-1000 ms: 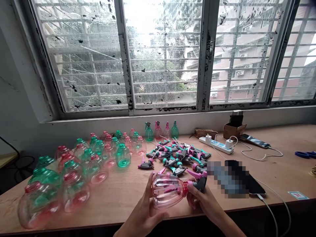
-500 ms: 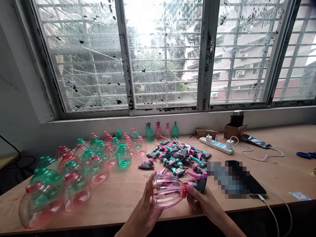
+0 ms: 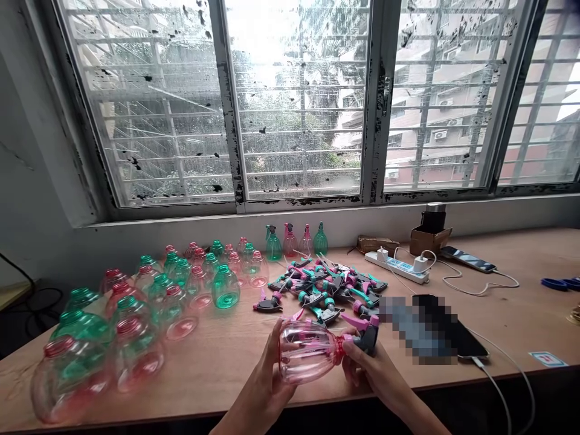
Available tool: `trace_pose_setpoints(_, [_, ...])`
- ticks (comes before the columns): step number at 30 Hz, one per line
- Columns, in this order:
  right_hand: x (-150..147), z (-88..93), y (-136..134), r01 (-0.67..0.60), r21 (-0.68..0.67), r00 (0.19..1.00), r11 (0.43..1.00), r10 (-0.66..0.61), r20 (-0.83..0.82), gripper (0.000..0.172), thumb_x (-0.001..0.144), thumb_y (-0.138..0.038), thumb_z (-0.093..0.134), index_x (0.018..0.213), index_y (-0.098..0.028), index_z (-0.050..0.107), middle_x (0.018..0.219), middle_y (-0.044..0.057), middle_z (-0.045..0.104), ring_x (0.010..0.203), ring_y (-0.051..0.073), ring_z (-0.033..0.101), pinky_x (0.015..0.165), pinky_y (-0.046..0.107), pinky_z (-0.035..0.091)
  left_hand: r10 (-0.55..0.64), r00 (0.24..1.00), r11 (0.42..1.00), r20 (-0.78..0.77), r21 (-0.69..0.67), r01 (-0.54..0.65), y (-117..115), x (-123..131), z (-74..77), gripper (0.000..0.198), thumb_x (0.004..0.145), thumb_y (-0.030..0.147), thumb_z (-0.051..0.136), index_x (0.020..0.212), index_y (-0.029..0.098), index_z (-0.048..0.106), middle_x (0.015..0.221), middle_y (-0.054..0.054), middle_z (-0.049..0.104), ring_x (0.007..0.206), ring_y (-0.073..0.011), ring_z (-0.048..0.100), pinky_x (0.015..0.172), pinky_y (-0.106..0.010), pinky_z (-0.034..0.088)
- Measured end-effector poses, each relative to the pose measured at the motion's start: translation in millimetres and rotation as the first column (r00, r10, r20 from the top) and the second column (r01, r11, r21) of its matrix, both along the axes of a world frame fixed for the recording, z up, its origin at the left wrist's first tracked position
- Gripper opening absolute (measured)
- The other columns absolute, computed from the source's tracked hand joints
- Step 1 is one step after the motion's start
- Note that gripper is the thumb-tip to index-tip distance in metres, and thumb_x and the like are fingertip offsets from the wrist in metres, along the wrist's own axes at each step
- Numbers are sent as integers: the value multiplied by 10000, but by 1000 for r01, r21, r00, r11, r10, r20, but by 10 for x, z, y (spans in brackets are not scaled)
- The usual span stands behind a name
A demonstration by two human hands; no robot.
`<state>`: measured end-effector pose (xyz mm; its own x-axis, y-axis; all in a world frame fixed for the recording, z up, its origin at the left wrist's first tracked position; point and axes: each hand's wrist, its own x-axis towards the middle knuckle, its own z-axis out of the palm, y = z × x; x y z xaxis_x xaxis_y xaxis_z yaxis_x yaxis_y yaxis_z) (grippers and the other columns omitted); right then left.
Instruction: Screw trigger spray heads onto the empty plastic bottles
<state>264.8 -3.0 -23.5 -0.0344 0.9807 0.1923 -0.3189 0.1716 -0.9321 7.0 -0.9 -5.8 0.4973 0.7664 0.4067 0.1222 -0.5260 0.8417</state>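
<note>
A person's two bare hands hold a clear pink spray bottle [image 3: 306, 365] on its side above the front edge of a wooden table [image 3: 212, 374], its neck pointing right. The left hand [image 3: 266, 377] cups the bottle's rounded base end, fingers parted and half curled around the far side, where they show through the plastic. The right hand [image 3: 378, 365] grips at the neck, thumb pressed near the collar and fingers folded beneath, by a gray trigger spray head [image 3: 369, 339] with a pink lever; how tightly the collar is seated cannot be told. The bottle lies between the two hands, touching both. Beyond it sits a heap of loose spray heads [image 3: 333, 284]; left of it stand rows of headless pink and green bottles [image 3: 225, 289]; right of it rest a black phone [image 3: 469, 341] and, farther back, a white power strip [image 3: 403, 269].
</note>
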Motion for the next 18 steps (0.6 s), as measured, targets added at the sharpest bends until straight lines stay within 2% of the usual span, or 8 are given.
trace_pose_setpoints(4, [-2,7,-1,-16,6,1000,1000,16,-5,467,810,-578,794,979,-204,571,668,8,724,459,139,594,414,217,370,-34,999,999,-4,-38,34,-5,-16,6,900,995,476,588,1614,399,-60,1631,-138,377,1367,-302,550,1068,-397,514])
trace_pose_setpoints(7, [-2,9,2,-23,9,1000,1000,24,-9,449,829,-573,781,964,-201,569,649,0,712,454,128,587,414,209,369,-22,1000,999,-20,-27,22,-22,-15,34,965,969,458,640,1611,404,-79,1672,-113,317,1460,-341,444,1137,-445,452])
trace_pose_setpoints(10, [-4,20,3,-30,12,999,999,30,-14,450,825,-570,787,963,-205,564,633,-8,703,445,120,581,413,203,365,-15,1000,1000,-27,-22,15,-20,-17,40,985,964,452,652,1611,397,-88,1709,-94,229,1525,-348,322,1156,-440,436])
trace_pose_setpoints(12, [-6,34,-1,-26,5,1000,1000,26,-15,456,814,-577,794,953,-207,565,624,-11,697,443,118,578,411,200,357,-24,999,1000,-33,-20,23,-4,-21,26,1003,966,435,655,1609,385,-113,1716,-105,197,1514,-339,348,1159,-427,433])
trace_pose_setpoints(14, [-7,48,-9,-21,-3,1000,1000,21,-12,465,801,-594,797,932,-207,573,624,-9,692,445,123,577,409,206,357,-30,998,1000,-47,-12,29,17,-22,4,1011,968,414,655,1605,385,-131,1717,-120,179,1460,-323,441,1144,-419,451])
trace_pose_setpoints(18, [-10,51,-21,-18,-4,1000,1000,18,3,475,787,-598,804,952,-207,591,638,-4,702,453,137,584,411,217,375,19,998,999,-56,42,-17,38,-14,-37,907,1005,388,582,1601,424,-100,1701,-125,205,1369,-301,529,1071,-424,513])
